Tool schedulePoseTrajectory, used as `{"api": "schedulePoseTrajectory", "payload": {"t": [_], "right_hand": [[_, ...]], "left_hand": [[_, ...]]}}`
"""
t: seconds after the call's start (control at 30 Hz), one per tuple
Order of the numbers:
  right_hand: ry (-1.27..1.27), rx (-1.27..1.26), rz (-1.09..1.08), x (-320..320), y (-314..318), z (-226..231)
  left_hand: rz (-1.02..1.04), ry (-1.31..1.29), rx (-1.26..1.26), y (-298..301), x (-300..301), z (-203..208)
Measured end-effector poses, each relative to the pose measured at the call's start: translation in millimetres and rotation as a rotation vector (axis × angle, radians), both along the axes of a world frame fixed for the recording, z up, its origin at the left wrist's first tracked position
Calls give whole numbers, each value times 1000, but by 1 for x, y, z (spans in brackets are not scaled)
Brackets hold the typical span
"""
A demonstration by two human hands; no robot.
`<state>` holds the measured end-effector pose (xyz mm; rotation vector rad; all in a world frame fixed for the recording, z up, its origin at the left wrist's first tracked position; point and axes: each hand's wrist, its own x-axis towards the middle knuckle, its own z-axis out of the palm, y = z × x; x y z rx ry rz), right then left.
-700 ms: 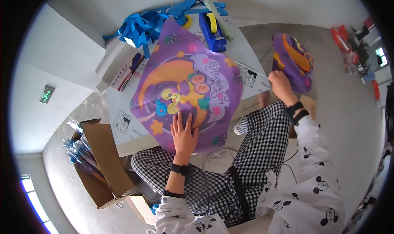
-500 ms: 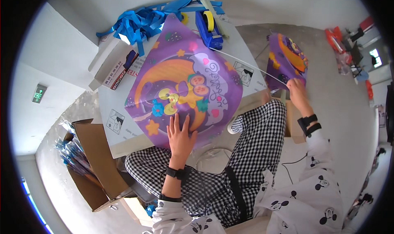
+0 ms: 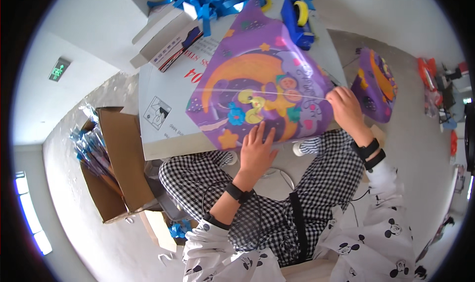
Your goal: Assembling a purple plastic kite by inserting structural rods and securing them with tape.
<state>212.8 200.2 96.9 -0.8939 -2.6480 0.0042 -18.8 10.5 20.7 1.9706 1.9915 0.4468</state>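
Observation:
A purple diamond-shaped kite (image 3: 242, 42), printed with an orange moon, stars and a yellow cartoon animal, lies spread on the table. My left hand (image 3: 257, 152) presses flat on its near edge, fingers spread. Above the kite's right corner, my right hand (image 3: 345, 110) pinches the end of a thin white rod (image 3: 277, 93). The rod stretches leftward across the kite's middle; whether it touches the sheet I cannot tell. Beyond the kite's upper right edge stands a blue tape dispenser (image 3: 293, 32) with a yellow roll.
Blue ribbons (image 3: 213, 2) are heaped at the table's far side, by an opened white carton (image 3: 166, 49). Another purple kite (image 3: 374, 86) sits to the right of the table (image 3: 158, 89). At lower left, a cardboard box (image 3: 121, 156) holds several plastic-wrapped items.
My right hand has brought the rod from beyond the kite's right edge to lie crosswise over it. The left hand stays on the near edge. The whole view has shifted.

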Motion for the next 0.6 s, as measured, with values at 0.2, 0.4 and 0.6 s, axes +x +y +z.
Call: {"api": "schedulePoseTrajectory", "payload": {"t": [0.2,0.4,0.6], "right_hand": [[-64,-48,180,-84,16,-49],[-96,-62,184,-89,22,-62],[-128,-61,169,-78,28,-68]], "left_hand": [[144,-244,106,4,-47,14],[446,-270,184,8,-95,6],[649,-208,251,2,-110,-16]]}}
